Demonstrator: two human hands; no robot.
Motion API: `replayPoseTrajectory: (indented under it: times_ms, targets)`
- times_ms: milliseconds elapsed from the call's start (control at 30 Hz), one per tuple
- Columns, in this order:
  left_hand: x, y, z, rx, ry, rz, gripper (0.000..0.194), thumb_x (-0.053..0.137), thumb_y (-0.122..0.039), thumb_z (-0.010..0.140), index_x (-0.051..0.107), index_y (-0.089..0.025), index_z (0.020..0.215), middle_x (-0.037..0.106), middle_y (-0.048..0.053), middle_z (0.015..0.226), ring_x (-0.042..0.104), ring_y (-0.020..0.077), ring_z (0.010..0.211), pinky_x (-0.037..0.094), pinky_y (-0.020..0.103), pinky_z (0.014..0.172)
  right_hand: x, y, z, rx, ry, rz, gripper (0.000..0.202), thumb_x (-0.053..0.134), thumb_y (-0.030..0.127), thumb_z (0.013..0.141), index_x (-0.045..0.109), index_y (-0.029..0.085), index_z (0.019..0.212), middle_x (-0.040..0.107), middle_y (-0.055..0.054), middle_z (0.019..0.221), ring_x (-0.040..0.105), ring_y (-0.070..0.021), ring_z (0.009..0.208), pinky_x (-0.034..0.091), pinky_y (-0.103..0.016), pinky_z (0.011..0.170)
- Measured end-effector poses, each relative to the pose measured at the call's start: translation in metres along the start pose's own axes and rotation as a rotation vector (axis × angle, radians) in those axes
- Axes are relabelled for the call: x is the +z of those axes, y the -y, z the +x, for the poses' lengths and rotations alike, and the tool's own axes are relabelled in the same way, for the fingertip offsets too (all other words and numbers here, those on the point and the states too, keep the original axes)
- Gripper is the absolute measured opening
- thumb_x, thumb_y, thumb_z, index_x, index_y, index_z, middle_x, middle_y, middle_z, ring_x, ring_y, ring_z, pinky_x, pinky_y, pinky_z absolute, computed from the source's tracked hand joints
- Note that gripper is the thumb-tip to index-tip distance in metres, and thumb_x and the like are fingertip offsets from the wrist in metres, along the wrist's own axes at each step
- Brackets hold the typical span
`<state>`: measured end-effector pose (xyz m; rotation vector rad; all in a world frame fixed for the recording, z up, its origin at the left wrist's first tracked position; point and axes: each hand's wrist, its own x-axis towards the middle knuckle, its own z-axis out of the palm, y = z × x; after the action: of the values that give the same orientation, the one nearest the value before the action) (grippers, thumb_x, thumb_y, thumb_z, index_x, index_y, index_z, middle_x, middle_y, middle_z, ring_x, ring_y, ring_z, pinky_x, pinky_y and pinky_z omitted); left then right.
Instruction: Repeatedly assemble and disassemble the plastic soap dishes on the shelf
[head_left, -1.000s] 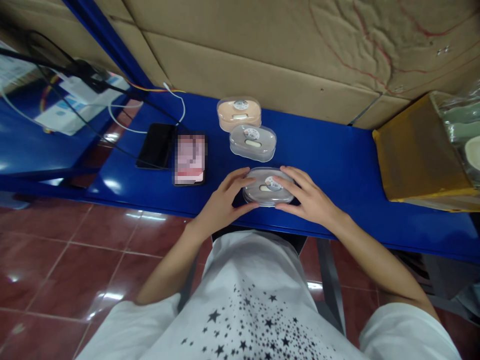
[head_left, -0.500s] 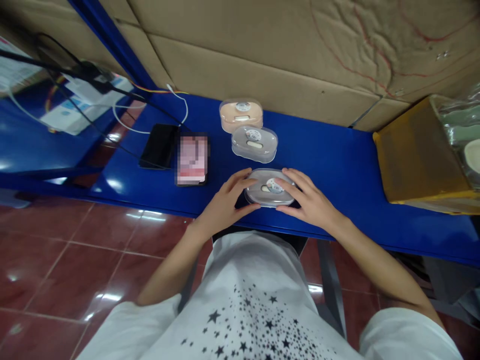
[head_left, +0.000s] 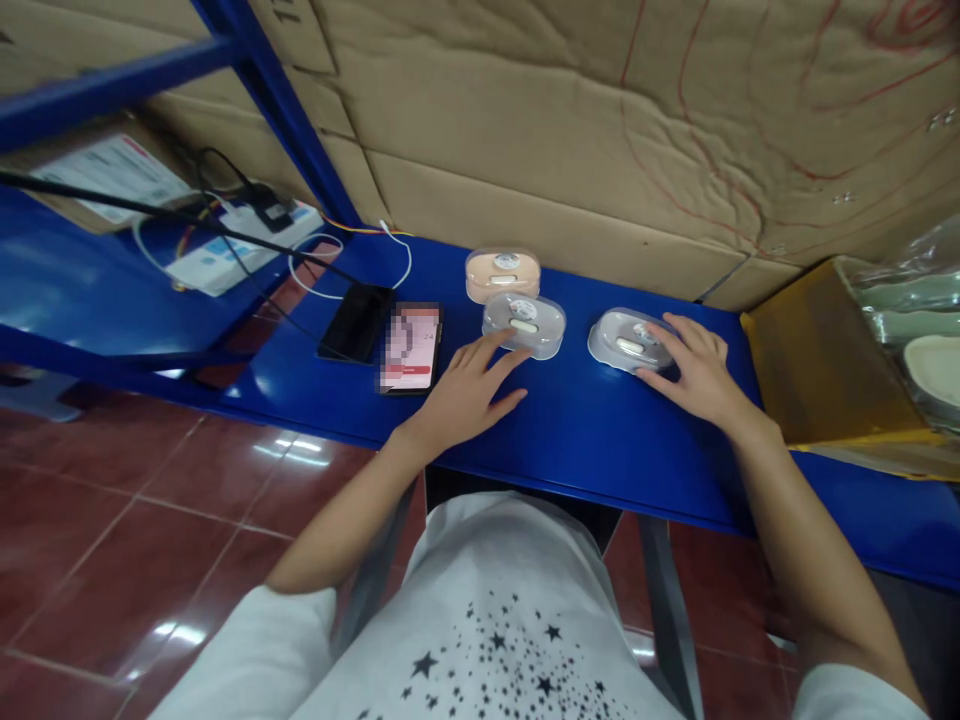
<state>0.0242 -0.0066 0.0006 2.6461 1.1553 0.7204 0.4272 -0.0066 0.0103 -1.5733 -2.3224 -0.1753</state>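
Observation:
Three oval clear-lidded cases are on the blue table. My right hand [head_left: 694, 372] grips the right end of a grey case [head_left: 628, 341], thumb at the front and fingers over the lid. Another grey case [head_left: 536, 325] lies near the middle, where the fingertips of my left hand [head_left: 471, 390] reach its front left edge, fingers spread and not closed round it. Behind that one, partly covered by it, is a peach case [head_left: 501, 276]. Each lid bears a round sticker and a small white oval piece.
A phone with a lit pink screen [head_left: 411, 347] and a black flat object [head_left: 355, 320] lie left of the cases. A power strip [head_left: 232, 255] with cables is farther left. An open cardboard box [head_left: 832, 360] holding wrapped pale items stands at right.
The grey case that was between both hands has moved right and back with my right hand. My left hand has come off it and is now at the middle grey case. The view has shifted.

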Motion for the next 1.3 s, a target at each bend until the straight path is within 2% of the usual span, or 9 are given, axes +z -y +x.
replayPoseTrajectory:
  times_ms: [167,267,367,500,633,733,867,1133,1300]
  targets:
    - [-0.007,0.015,0.029,-0.088,0.014,0.088,0.054,0.055,-0.028,0.107,0.047,-0.018,0.159,0.038,0.022,0.172,0.04,0.0394,0.159,0.041,0.058,0.125,0.001,0.042,0.045,-0.126,0.065,0.105,0.083,0.062,0.066,0.1,0.035,0.031,0.17,0.041,-0.019,0.174,0.039,-0.0443,0.159,0.034,-0.069,0.123]
    - [-0.017,0.021,0.048,-0.116,0.011,0.097,0.054,0.045,-0.016,0.104,0.048,-0.019,0.158,0.038,0.019,0.173,0.039,0.0346,0.16,0.041,0.054,0.125,0.013,0.079,0.069,-0.223,0.145,0.147,0.074,0.06,0.057,0.104,0.038,0.029,0.169,0.037,-0.018,0.177,0.034,-0.0426,0.163,0.031,-0.068,0.127]
    - [-0.028,0.028,0.077,-0.201,0.047,0.163,0.058,0.043,-0.013,0.102,0.046,-0.018,0.159,0.042,0.019,0.171,0.042,0.036,0.158,0.04,0.057,0.123,0.027,0.106,0.085,-0.289,0.186,0.156,0.067,0.059,0.048,0.106,0.043,0.025,0.166,0.039,-0.018,0.175,0.034,-0.0414,0.163,0.03,-0.067,0.128]
    - [-0.035,0.045,0.121,-0.317,0.115,0.238,0.052,0.046,-0.029,0.107,0.048,-0.019,0.158,0.053,0.019,0.16,0.05,0.0389,0.148,0.04,0.058,0.121,0.029,0.111,0.089,-0.313,0.174,0.191,0.059,0.06,0.045,0.106,0.049,0.025,0.16,0.049,-0.018,0.168,0.043,-0.039,0.158,0.033,-0.064,0.125]
    - [-0.031,0.068,0.145,-0.422,0.213,0.276,0.055,0.051,-0.037,0.107,0.048,-0.019,0.159,0.05,0.022,0.161,0.047,0.0403,0.151,0.038,0.057,0.122,0.019,0.096,0.078,-0.253,0.129,0.22,0.048,0.064,0.046,0.104,0.057,0.027,0.147,0.06,-0.016,0.156,0.054,-0.0369,0.148,0.036,-0.062,0.122]
    - [-0.026,0.079,0.146,-0.444,0.255,0.267,0.063,0.061,-0.048,0.103,0.05,-0.02,0.157,0.052,0.022,0.16,0.049,0.0415,0.15,0.039,0.058,0.122,0.015,0.09,0.069,-0.233,0.1,0.192,0.044,0.067,0.045,0.102,0.06,0.026,0.141,0.064,-0.017,0.148,0.055,-0.0382,0.145,0.036,-0.062,0.121]
    - [-0.024,0.076,0.131,-0.422,0.27,0.257,0.076,0.078,-0.052,0.091,0.048,-0.021,0.154,0.053,0.019,0.16,0.05,0.0406,0.149,0.041,0.055,0.122,0.01,0.086,0.062,-0.184,0.099,0.15,0.035,0.063,0.039,0.103,0.061,0.025,0.135,0.066,-0.016,0.143,0.06,-0.0384,0.138,0.035,-0.062,0.119]
    - [-0.025,0.063,0.092,-0.343,0.181,0.148,0.06,0.084,-0.048,0.087,0.056,-0.021,0.134,0.065,0.017,0.138,0.064,0.0385,0.129,0.052,0.05,0.108,0.003,0.065,0.058,-0.035,0.105,0.082,0.04,0.057,0.046,0.101,0.062,0.024,0.134,0.066,-0.019,0.137,0.061,-0.0448,0.13,0.039,-0.069,0.113]
    - [-0.028,0.067,0.088,-0.323,0.104,0.015,0.059,0.08,-0.057,0.09,0.057,-0.023,0.131,0.067,0.012,0.132,0.064,0.0336,0.127,0.051,0.045,0.108,0.004,0.061,0.058,-0.002,0.099,0.067,0.041,0.056,0.045,0.101,0.061,0.023,0.135,0.065,-0.019,0.136,0.059,-0.0457,0.129,0.039,-0.069,0.112]
